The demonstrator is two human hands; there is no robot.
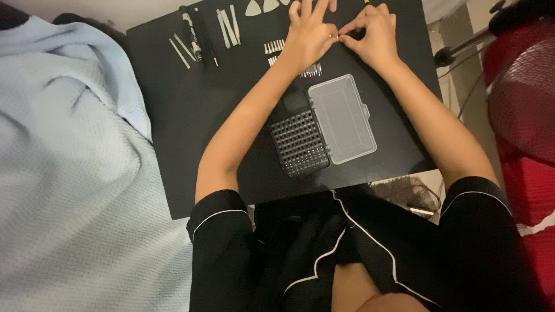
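My left hand (309,34) and my right hand (373,34) meet at the far edge of a black mat (191,115). Their fingertips pinch together around something very small that I cannot make out. Rows of small silver screwdriver bits (274,46) lie under and beside my left hand, with more bits (310,71) near my left wrist. Between my forearms sits an open bit case: a black perforated holder (299,143) and its clear plastic lid (342,118) folded out to the right.
Tweezers and slim metal tools (182,51), a black driver handle (191,33) and white pry picks (263,7) lie along the mat's far side. A light blue blanket (63,173) covers the left. A red fan (523,98) and a stand (462,46) are at right.
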